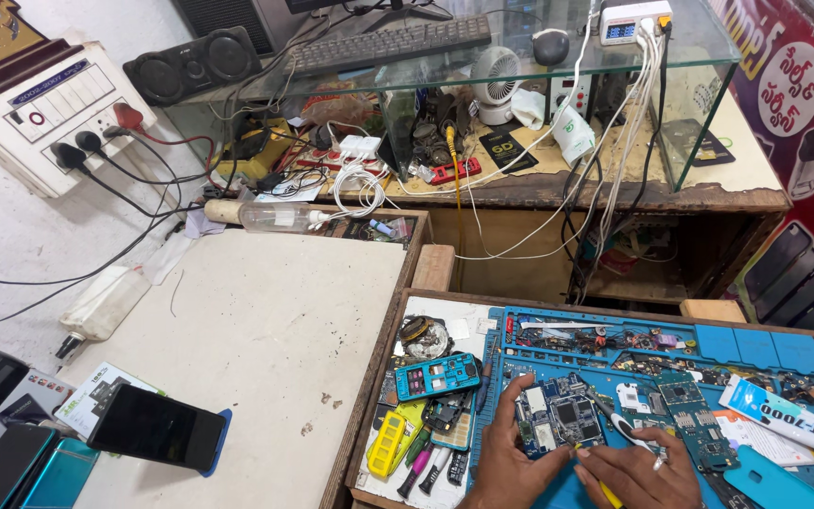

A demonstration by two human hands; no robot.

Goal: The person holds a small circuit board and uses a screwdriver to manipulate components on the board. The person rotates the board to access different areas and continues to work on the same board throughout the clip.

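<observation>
Holding a small circuit board [558, 421] flat on the blue repair mat [756, 344], left hand [511, 462] fingers pinching its edge. Right hand [638, 471] grips a yellow-handled tool [605, 490], tip at the board. Looks like mid-probing; the next move needs a steady, precise tip on the desk [256, 320].

A keyboard [383, 42] and small white fan [496, 80] on the glass shelf — below, a dark phone [156, 429] and yellow casing [389, 443].

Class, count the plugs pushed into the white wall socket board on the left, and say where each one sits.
3: a red plug at the board's right, then two black plugs below-left along its lower edge. None seem hidden.
</observation>
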